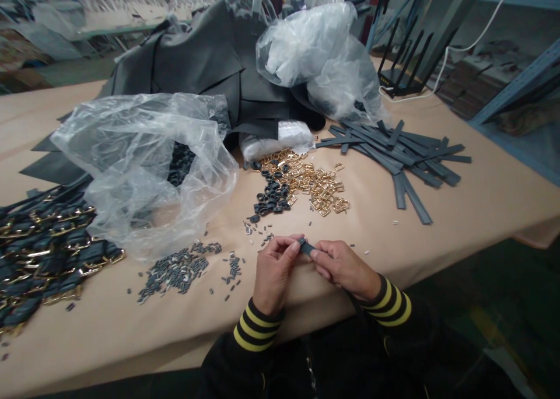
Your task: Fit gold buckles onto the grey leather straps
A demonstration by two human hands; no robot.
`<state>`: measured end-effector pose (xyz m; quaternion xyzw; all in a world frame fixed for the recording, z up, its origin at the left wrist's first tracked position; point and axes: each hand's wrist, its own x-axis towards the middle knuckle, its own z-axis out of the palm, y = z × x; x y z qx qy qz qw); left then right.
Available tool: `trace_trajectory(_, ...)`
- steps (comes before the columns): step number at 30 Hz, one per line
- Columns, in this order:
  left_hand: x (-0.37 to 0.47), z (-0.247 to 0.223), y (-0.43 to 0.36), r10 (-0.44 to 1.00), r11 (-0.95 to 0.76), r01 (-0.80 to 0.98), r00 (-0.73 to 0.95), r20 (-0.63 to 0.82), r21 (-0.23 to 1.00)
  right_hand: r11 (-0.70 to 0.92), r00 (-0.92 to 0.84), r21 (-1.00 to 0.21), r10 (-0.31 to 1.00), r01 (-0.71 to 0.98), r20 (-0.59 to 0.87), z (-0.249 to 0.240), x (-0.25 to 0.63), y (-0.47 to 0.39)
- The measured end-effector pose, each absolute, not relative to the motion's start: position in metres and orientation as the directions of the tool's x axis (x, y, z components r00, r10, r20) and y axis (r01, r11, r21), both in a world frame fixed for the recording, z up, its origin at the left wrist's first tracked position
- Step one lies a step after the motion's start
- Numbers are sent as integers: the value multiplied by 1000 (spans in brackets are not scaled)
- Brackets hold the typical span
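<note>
Close to the table's near edge, my two hands hold a short dark grey strap [307,248] between them. My left hand [277,265] pinches its left end with thumb and fingers, where a small dark band or loop seems to sit, too small to make out. My right hand [343,268] grips the other end, with the fingers closed around it. Just beyond the hands lie black strap loops [272,195] and a pile of gold rectangular buckles [321,186]. Small dark grey pieces [177,270] are heaped to the left of my left hand.
Finished-looking straps with gold buckles [48,253] pile up at the left. A clear plastic bag [153,165] with black pieces stands near them. Loose dark strips [402,154] lie at the right. Behind are dark grey sheets [188,55], another plastic bag [315,49] and a black router [402,78].
</note>
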<state>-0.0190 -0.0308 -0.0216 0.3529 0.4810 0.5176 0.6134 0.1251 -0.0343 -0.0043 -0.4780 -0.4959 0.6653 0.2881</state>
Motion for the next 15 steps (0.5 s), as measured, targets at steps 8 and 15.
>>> trace_trajectory(8,-4,-20,-38,992,-3,-34,-129,-1,999,-175,-266,-980,944,95,-194,-8,118,-38)
trace_trajectory(15,-6,-23,-40,995,23,9,-98,-22,1000,-59,-296,-956,944,287,-147,-10,122,-33)
